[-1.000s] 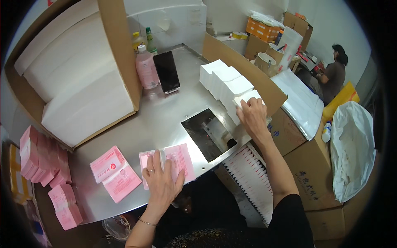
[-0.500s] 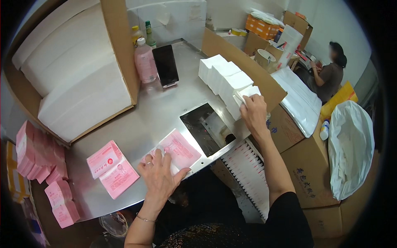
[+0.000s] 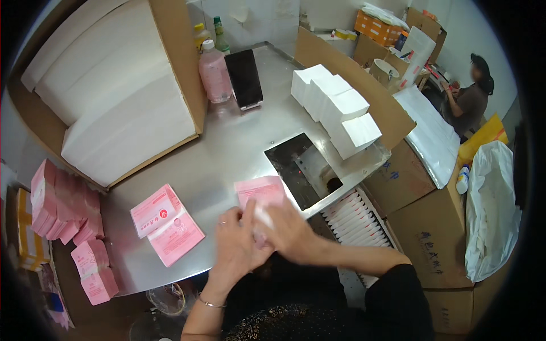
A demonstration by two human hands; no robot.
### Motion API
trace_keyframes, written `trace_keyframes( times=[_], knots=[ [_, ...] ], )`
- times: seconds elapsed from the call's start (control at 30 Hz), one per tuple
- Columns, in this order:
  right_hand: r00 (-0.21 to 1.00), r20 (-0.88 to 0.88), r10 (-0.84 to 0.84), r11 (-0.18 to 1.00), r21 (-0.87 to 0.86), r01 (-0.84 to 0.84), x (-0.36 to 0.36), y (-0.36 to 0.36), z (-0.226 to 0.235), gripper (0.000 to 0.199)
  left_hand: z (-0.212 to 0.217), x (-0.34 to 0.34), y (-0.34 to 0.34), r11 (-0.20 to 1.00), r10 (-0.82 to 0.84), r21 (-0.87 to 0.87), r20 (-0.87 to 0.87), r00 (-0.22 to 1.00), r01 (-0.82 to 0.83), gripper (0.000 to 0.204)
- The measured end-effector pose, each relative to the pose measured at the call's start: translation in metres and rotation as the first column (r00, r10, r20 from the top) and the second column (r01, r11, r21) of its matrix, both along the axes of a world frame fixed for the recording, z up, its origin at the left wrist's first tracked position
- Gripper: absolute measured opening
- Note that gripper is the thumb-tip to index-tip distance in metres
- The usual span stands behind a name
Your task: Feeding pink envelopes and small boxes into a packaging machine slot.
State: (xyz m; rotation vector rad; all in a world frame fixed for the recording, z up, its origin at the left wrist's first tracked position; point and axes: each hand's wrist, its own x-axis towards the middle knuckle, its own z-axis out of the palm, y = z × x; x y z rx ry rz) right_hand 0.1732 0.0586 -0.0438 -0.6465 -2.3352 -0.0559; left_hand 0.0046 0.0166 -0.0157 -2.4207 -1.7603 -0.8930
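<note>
Both hands meet at the near edge of the metal table [image 3: 227, 150]. My left hand [image 3: 233, 241] is curled round the near end of a pink printed plastic bag [image 3: 257, 187]. From the other side comes my right hand [image 3: 293, 232], smeared by motion, its fingers closed on a small bundle of white paper tissues [image 3: 263, 216] at the bag. The overlapping fingers hide most of the bundle and the bag's near part. Further left lie two overlapping piles of flat pink bags [image 3: 173, 238]. White tissue stacks [image 3: 333, 102] stand in a row at the far right.
A rectangular opening [image 3: 296, 170] cuts the tabletop, above a tray of white packets [image 3: 355, 219]. A carton of white paper [image 3: 196, 74], a phone on a stand [image 3: 244, 79] and a pink bottle [image 3: 215, 74] stand behind. Filled pink packs [image 3: 65, 204] sit left. Someone works far right.
My right hand has left the white stacks with a bundle of tissues and come to the pink bag beside my left hand. My left fingers, earlier spread on the bag, are now curled.
</note>
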Motion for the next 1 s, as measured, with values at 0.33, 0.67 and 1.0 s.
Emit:
trace_keyframes(
  times=[0.33, 0.67, 1.0],
  knots=[
    [0.926, 0.034, -0.376, 0.808, -0.476, 0.346, 0.033, 0.11, -0.022, 0.02, 0.003, -0.007, -0.02, 0.976, -0.174, -0.083, 0.252, 0.952, 0.201, 0.049],
    [0.833, -0.051, -0.551, 0.834, -0.04, 0.55, 0.069, 0.074, 0.047, 0.018, -0.034, -0.107, 0.011, 0.557, 0.822, 0.043, -0.17, 0.543, -0.83, 0.056],
    [0.646, -0.023, -0.763, 0.638, 0.137, 0.758, 0.147, 0.116, 0.037, 0.037, -0.02, -0.096, -0.001, 0.722, 0.692, -0.071, 0.031, 0.721, -0.689, 0.05]
  ],
)
